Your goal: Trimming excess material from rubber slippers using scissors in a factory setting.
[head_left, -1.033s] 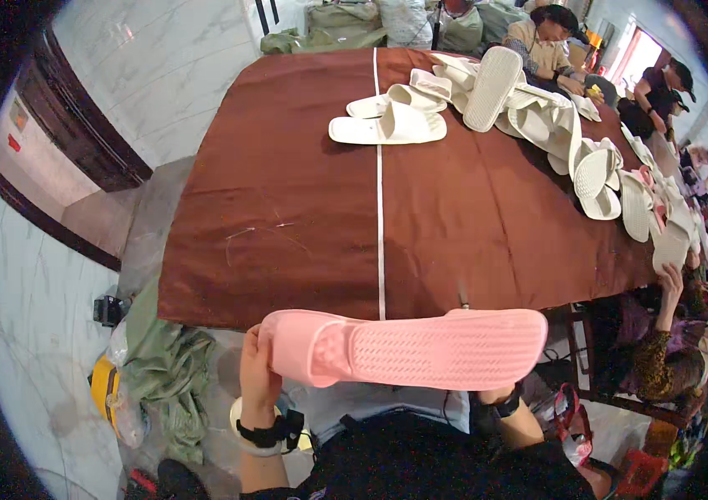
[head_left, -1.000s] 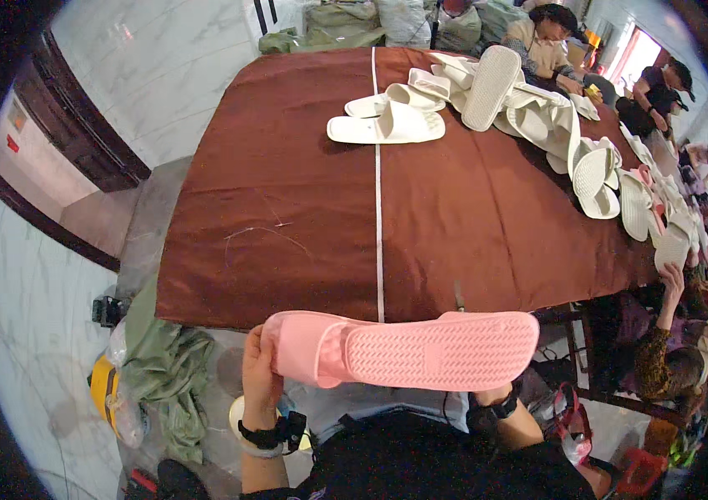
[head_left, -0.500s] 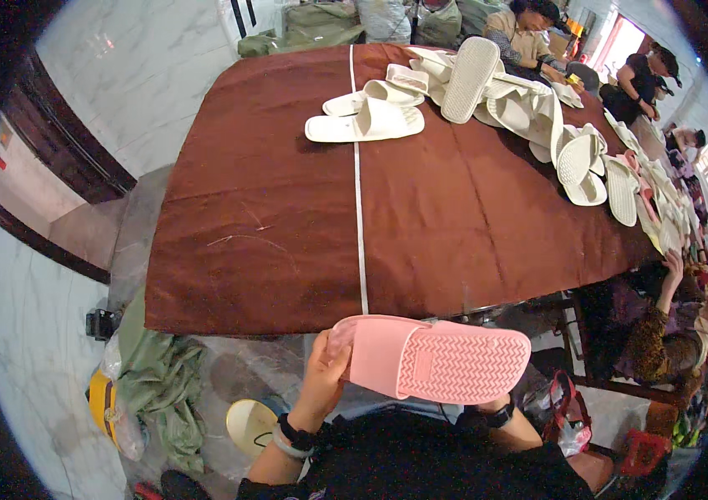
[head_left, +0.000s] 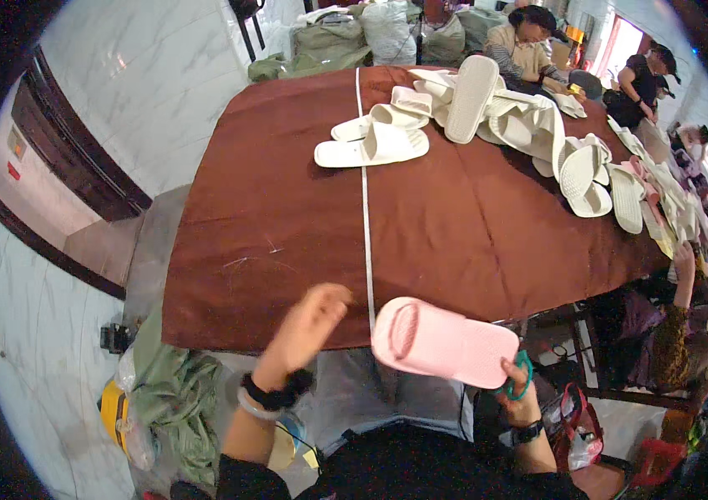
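A pink slide slipper (head_left: 450, 342) is held over the table's near edge, its oval strap opening toward the left. My right hand (head_left: 519, 390) is closed on its right end, and a teal loop (head_left: 524, 372) shows at the fingers; what the loop belongs to is hidden. My left hand (head_left: 308, 325) is lifted to the left of the slipper, apart from it. Its fingers are loosely bent, slightly blurred, with nothing visible in them. On the brown-covered table (head_left: 287, 217), two white slippers (head_left: 375, 148) lie beyond my hands.
White slippers (head_left: 529, 129) are heaped at the far right of the table. Co-workers (head_left: 525, 50) sit and stand along that side. Large sacks (head_left: 329, 42) stand behind the table. Green cloth (head_left: 175, 400) lies on the floor at left; a red-handled bag (head_left: 579, 425) is at right.
My left hand has let go of the slipper and moved up and left. The slipper has turned from its patterned sole side, and my right hand now shows at its right end.
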Available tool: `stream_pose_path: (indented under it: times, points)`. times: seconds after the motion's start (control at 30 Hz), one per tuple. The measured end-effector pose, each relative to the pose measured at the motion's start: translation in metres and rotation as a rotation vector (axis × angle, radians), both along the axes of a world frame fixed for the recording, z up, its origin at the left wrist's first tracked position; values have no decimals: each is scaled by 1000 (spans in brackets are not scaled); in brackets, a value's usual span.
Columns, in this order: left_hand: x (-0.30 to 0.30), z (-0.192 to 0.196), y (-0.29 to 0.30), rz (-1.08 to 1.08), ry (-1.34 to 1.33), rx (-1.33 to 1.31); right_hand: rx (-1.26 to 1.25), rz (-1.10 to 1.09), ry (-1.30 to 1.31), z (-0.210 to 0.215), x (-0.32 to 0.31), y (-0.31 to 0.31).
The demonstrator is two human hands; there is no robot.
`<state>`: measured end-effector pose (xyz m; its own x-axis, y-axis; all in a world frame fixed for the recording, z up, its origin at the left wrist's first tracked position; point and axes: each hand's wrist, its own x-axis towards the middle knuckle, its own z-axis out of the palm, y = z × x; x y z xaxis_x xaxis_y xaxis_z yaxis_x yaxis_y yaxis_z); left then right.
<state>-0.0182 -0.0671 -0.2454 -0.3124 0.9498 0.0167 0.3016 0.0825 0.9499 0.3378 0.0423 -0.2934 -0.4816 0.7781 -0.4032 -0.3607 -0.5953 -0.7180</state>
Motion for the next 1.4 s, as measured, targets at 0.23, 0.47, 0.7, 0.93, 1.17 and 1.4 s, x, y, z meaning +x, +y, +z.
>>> stream_pose_path:
  times: [0.23,0.47,0.7,0.93,1.17,1.4]
  points:
    - [-127,-15,-1,71,1554,-232,-31,-400,196,5,66,95]
    - [-130,-49,-15,165,1100,-200,422,-417,899,72,117,303]
    - [-95,-46,-106,269,1085,-332,321,95,-80,25,100,369]
    - [-80,-31,-238,165,872,-1038,1119,646,-1225,17,-13,264]
    - [-75,39,-154,203,924,-380,1404,701,-1297,51,-61,209]
    - [-84,45,95,70,-13,-16,1582,381,-1430,18,-62,180]
